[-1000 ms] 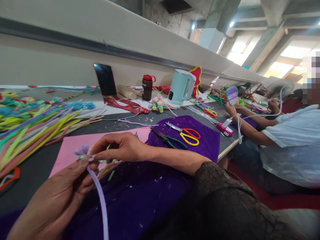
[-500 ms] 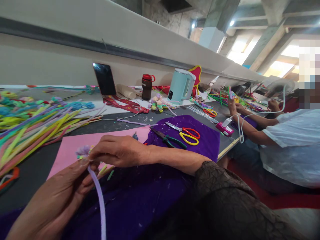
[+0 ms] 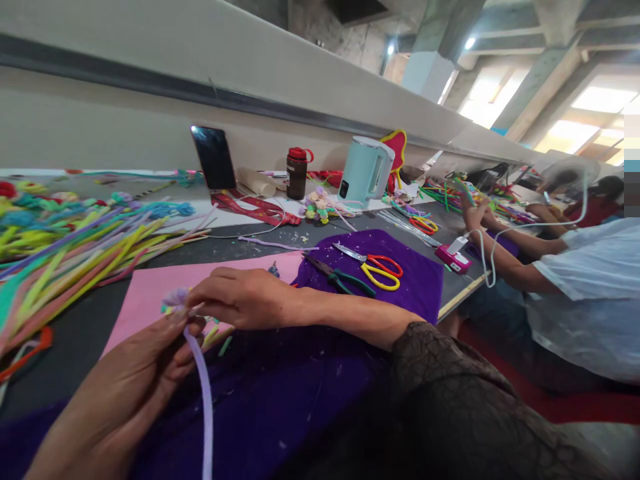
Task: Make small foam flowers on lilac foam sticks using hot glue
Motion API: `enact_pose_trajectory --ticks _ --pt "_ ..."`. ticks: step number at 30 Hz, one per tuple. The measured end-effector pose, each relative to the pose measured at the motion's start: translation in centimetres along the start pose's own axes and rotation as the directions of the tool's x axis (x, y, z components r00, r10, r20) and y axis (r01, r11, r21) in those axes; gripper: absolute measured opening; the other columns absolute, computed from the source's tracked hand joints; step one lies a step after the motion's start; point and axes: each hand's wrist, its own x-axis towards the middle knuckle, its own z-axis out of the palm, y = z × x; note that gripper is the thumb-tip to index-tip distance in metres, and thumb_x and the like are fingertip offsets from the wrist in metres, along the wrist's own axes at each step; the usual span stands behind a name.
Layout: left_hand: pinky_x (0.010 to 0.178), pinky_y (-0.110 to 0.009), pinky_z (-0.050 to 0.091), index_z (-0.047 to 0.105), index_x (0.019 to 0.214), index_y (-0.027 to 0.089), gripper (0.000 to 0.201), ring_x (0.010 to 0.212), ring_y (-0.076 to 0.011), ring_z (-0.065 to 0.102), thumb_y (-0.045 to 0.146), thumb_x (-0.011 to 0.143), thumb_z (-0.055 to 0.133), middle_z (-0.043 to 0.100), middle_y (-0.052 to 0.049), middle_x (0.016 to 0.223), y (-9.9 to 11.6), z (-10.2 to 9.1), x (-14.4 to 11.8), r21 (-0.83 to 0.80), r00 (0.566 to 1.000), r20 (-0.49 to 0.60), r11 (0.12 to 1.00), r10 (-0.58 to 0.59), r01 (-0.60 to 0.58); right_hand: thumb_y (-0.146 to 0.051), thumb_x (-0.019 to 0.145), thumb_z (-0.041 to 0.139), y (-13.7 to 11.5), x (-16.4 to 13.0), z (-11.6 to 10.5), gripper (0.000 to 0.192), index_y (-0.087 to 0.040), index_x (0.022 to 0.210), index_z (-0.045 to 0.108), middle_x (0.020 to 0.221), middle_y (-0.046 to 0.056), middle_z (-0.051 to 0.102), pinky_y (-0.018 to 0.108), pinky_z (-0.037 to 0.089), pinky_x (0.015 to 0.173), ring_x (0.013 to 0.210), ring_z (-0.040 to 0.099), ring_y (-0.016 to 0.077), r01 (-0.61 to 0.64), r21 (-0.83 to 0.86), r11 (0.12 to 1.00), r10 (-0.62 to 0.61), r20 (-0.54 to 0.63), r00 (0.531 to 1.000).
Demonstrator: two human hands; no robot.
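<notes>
Between my two hands is a small pipe-cleaner flower (image 3: 176, 297), pale lilac with bits of yellow and green. A long lilac pipe cleaner (image 3: 205, 393) hangs down from the fingers of my left hand (image 3: 130, 380), which is closed in a pinch beneath the flower. My right hand (image 3: 245, 298) comes in from the right, its fingertips closed against the flower and partly covering it. Below both hands lies a pink sheet (image 3: 145, 287). Short yellow and green pieces (image 3: 215, 337) show just under my right hand.
Scissors (image 3: 375, 267) and dark green-handled pliers (image 3: 340, 275) lie on a purple cloth (image 3: 420, 280). Bundles of coloured pipe cleaners (image 3: 75, 260) spread at left. Behind stand a phone (image 3: 214, 159), a bottle (image 3: 297, 177) and a kettle (image 3: 363, 172). A co-worker (image 3: 585, 280) sits at right.
Both hands and the flower sit slightly further right in view, along with the whole scene, as the camera shifts a little. The grip looks the same. The co-worker's hands have moved slightly.
</notes>
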Motion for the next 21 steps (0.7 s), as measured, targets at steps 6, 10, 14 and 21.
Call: enact_pose_trajectory --ticks 6,10,14,21 --pt "0.029 -0.011 0.029 0.056 0.064 0.011 0.012 0.035 -0.002 0.036 0.019 0.066 0.064 0.05 0.004 0.05 -0.8 -1.7 -0.1 -0.026 0.939 0.34 0.998 0.057 -0.051 -0.019 0.085 0.05 -0.2 -0.3 -2.6 0.01 -0.014 0.083 0.058 0.078 0.001 0.058 0.022 0.043 0.07 0.074 0.054 0.0097 0.035 0.165 0.986 -0.019 -0.098 0.995" --pt "0.027 -0.011 0.023 0.057 0.069 0.01 0.011 0.032 -0.001 0.038 0.021 0.07 0.062 0.054 0.003 0.052 -0.9 -1.9 -0.2 -0.065 0.924 0.379 0.998 0.046 -0.023 -0.015 0.081 0.052 0.5 -0.3 -4.5 0.006 -0.014 0.084 0.058 0.074 -0.001 0.057 0.017 0.042 0.052 0.055 0.051 0.0041 -0.116 0.375 0.92 0.155 -0.078 0.985" --pt "0.026 -0.01 0.021 0.058 0.068 0.009 0.013 0.031 -0.0007 0.04 0.021 0.071 0.061 0.055 0.001 0.051 -1.1 -2.1 -0.3 -0.071 0.91 0.415 0.997 0.017 0.014 -0.016 0.079 0.054 0.3 -0.5 -4.9 0.004 -0.015 0.081 0.058 0.069 -0.002 0.056 0.015 0.043 0.049 0.053 0.051 0.0036 -0.189 0.435 0.88 0.209 0.004 0.978" --pt "0.026 -0.01 0.024 0.059 0.072 0.008 0.011 0.029 -0.0011 0.04 0.019 0.074 0.057 0.058 -0.001 0.051 -1.3 -2.3 0.0 -0.086 0.884 0.465 0.993 -0.037 0.086 -0.017 0.08 0.054 0.6 -0.7 -4.7 0.006 -0.015 0.083 0.059 0.074 0.0 0.057 0.019 0.042 0.056 0.062 0.052 0.0062 -0.133 0.362 0.923 0.139 0.01 0.99"
